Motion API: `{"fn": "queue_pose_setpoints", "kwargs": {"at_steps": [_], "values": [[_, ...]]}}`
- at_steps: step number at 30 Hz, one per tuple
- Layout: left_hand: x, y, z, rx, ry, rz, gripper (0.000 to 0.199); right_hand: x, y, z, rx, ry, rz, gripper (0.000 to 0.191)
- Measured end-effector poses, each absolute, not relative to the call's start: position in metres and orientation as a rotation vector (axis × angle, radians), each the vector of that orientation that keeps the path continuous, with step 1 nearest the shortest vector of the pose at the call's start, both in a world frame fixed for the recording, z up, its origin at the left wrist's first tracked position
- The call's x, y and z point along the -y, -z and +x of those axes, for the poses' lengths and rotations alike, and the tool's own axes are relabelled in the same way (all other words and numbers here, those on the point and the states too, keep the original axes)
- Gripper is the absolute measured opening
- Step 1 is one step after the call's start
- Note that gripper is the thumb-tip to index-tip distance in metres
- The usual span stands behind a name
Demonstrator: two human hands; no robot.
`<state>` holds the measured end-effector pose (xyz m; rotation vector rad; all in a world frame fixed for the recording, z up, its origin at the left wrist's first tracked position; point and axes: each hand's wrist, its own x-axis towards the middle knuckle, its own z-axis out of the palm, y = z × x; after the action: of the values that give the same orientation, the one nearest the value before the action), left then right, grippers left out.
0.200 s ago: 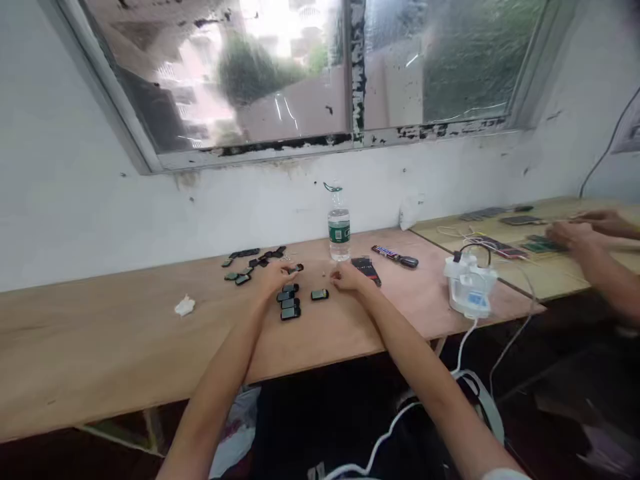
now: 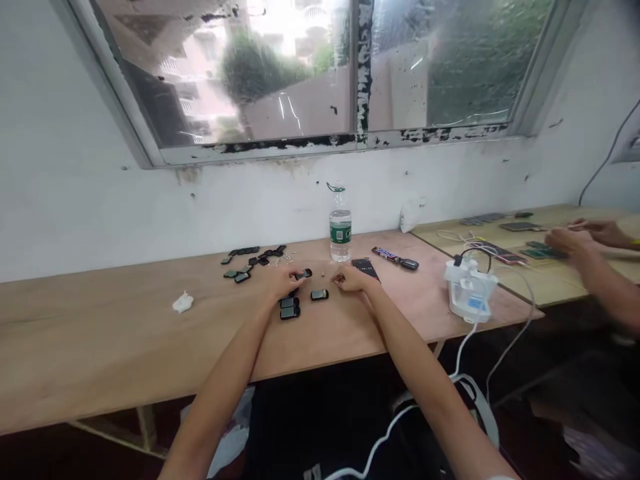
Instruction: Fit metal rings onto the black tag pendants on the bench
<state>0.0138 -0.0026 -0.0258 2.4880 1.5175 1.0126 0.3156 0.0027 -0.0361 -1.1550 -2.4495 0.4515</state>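
Note:
My left hand [image 2: 286, 280] is closed on a small dark module with a grey face [image 2: 303, 274], held by its left end above the wooden table [image 2: 125, 333]. Just below this hand, similar modules [image 2: 289, 312] lie in a column, partly covered by it. Another module [image 2: 319, 295] with a yellowish end rests between my hands. My right hand [image 2: 345, 278] has its fingertips pinched together beside a black phone [image 2: 365, 268]; whatever they hold is too small to make out. A tiny light piece [image 2: 323, 274] sits between the two hands.
Dark modules [image 2: 243, 277] and small white bits lie at the back left. A water bottle [image 2: 341, 233], a snack wrapper [image 2: 385, 253], a white crumpled piece [image 2: 183, 303] and a clear-and-white device [image 2: 470, 290] stand around. At right, another person's hands [image 2: 570, 240] work over green boards.
My left hand has shifted slightly right with the module, now covering the top of the column. My right hand's fingers have turned slightly.

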Motion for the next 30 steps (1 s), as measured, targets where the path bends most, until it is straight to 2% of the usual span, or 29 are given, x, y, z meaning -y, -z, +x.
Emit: {"fn": "queue_pose_setpoints", "kwargs": {"at_steps": [6, 14, 19, 25, 30], "values": [[0.001, 0.045, 0.017, -1.36, -0.972, 2.552, 0.018, -0.002, 0.039, 0.319, 2.44, -0.558, -1.058, 0.027], [0.011, 0.038, 0.02, -1.233, -1.03, 2.598, 0.017, -0.016, 0.052, 0.309, 2.364, -0.373, -0.985, 0.014], [0.011, 0.04, 0.022, -1.193, -1.072, 2.606, 0.016, -0.012, 0.05, 0.3, 2.416, -0.445, -0.877, 0.027], [0.011, 0.044, 0.019, -1.194, -1.101, 2.579, 0.018, -0.008, 0.047, 0.308, 2.39, -0.441, -0.939, 0.053], [0.014, 0.043, 0.018, -1.187, -1.1, 2.569, 0.019, -0.006, 0.044, 0.31, 2.445, -0.525, -0.912, 0.053]]}}
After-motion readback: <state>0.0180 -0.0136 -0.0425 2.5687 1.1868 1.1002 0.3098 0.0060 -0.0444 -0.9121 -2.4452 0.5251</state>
